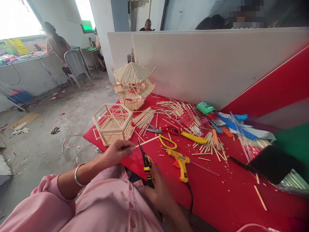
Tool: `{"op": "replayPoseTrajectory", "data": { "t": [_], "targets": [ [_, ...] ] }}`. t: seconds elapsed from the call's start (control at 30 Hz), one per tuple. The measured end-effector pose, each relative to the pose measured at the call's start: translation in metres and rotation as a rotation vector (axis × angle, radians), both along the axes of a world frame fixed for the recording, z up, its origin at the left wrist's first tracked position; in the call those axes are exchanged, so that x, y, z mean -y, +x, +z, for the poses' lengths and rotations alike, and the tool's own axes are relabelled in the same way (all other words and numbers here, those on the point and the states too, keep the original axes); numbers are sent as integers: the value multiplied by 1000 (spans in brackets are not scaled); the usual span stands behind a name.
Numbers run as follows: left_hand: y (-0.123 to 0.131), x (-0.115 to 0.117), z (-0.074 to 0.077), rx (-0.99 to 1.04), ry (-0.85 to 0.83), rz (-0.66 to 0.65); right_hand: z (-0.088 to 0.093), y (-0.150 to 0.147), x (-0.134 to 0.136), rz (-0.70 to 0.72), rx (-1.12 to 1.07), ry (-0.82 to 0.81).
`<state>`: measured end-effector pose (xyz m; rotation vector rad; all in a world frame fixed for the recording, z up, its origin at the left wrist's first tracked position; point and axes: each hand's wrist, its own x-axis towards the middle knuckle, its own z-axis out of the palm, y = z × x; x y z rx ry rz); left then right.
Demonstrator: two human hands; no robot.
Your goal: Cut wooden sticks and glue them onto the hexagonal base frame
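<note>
My left hand pinches a thin wooden stick that points right over the red table. My right hand grips black-and-yellow cutting pliers, jaws up and touching the stick near my left fingers. Just beyond my left hand sits a hexagonal stick frame. Farther back stands a stick pagoda model.
A yellow glue gun with its cord lies right of the pliers, with yellow-handled scissors, a yellow knife and loose sticks beyond. A black phone and plastic packets lie at the right. White and red boards back the table. People sit at far desks.
</note>
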<state>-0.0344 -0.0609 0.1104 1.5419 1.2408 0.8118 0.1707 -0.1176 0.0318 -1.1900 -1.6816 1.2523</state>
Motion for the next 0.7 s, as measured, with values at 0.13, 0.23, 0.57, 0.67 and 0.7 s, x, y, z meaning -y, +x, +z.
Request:
{"op": "replayPoseTrajectory", "data": {
  "t": [0.13, 0.23, 0.57, 0.67, 0.7],
  "targets": [
    [1, 1, -13, -92, 131, 20, -5, 14, 9, -3, -103, -294],
    [9, 2, -29, -61, 240, 59, -6, 24, 11, 57, -343, -544],
    [57, -35, -99, 5, 362, 281, -4, 29, -2, 157, -754, -761],
    [66, -38, -98, 231, 310, 203, -11, 30, -2, 209, -769, -804],
    [67, -37, -95, 313, 275, 175, -13, 30, -2, 222, -775, -818]
  ]
}}
